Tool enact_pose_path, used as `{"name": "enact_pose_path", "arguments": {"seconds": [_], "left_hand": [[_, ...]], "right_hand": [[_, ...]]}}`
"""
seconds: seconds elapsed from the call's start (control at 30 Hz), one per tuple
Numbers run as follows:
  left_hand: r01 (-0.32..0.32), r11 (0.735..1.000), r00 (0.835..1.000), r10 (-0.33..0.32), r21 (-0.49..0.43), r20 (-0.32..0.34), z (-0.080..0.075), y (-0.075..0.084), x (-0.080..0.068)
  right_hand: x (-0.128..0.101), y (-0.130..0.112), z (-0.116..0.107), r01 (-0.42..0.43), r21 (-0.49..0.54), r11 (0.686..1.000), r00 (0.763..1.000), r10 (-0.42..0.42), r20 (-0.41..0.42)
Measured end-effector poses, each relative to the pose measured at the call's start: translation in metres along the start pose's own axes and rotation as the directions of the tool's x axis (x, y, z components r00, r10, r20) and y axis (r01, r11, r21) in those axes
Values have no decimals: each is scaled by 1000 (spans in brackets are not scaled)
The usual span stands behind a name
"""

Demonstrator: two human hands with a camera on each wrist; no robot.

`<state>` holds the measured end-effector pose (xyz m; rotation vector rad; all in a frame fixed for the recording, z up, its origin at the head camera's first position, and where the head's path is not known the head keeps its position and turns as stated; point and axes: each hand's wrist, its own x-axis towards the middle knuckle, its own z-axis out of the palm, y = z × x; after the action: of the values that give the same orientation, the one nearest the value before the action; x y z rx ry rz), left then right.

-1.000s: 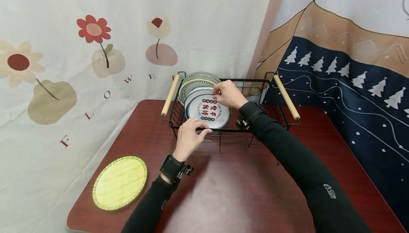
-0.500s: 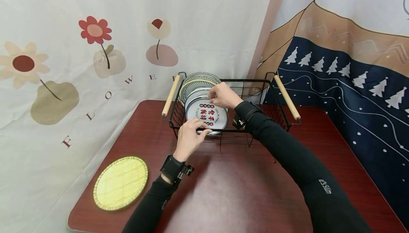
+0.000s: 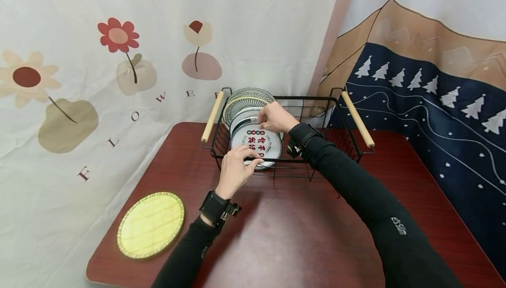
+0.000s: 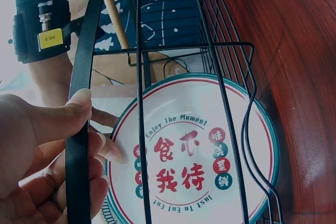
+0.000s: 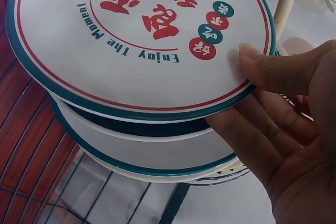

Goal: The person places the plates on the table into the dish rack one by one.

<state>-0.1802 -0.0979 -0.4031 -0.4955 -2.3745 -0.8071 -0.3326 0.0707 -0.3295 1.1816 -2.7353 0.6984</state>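
Observation:
A white plate (image 3: 253,141) with a green and red rim and red characters stands tilted inside a black wire basket (image 3: 316,161). My right hand (image 3: 275,117) pinches its upper edge, thumb on the printed face and fingers behind, as the right wrist view shows. Behind it in the basket lean more plates (image 5: 157,150) and round woven trays (image 3: 253,95). My left hand (image 3: 236,169) grips the basket's front top bar (image 4: 81,129) between thumb and fingers. Through the wires in the left wrist view, the plate's lower edge sits near the basket's bottom.
Wooden handles (image 3: 212,117) top both ends of the basket. A round yellow woven tray (image 3: 151,225) lies on the red-brown table (image 3: 300,235) at the left. Printed curtains (image 3: 253,29) hang close behind the basket and along the right side.
The printed plate has gone lower into the basket and turned slightly, with my right hand moving a little left and down. My left hand stays on the front bar.

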Motion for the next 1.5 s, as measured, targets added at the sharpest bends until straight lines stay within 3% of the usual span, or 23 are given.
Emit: {"name": "enact_pose_path", "arguments": {"seconds": [0.23, 1.13, 1.5], "left_hand": [[9, 1000, 1000, -9, -10, 2, -1, 1, 2], [4, 1000, 1000, -4, -10, -8, 1, -1, 1], [6, 1000, 1000, -7, -10, -3, 0, 0, 2]], "right_hand": [[-1, -2, -3, -4, -5, 1000, 1000, 4, -12], [-3, -3, -1, -144, -18, 989, 989, 144, -24], [-6, 2, -4, -138, -5, 990, 990, 138, 34]]}}
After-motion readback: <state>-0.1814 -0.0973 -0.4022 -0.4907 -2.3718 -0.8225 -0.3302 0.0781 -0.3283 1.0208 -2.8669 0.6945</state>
